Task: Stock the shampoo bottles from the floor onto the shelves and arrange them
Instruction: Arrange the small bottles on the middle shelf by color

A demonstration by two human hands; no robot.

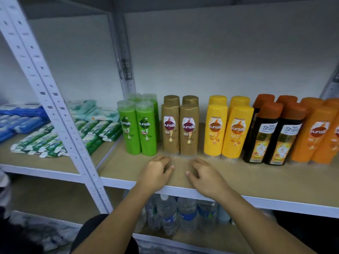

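Shampoo bottles stand upright in rows on the wooden shelf [256, 178]: green bottles [138, 129] at the left, then gold-brown bottles [180, 128], yellow bottles [227, 131], black bottles with orange caps [273, 134] and orange bottles [315, 134] at the right. My left hand [156, 173] and my right hand [205, 176] hover over the shelf's front, just before the gold-brown bottles. Both hold nothing, their fingers loosely curled.
A white metal upright [60, 114] divides this bay from the left one, where green and blue sachet packs [60, 140] lie. Water bottles [183, 213] stand on the shelf below. The grey back wall is close behind the rows.
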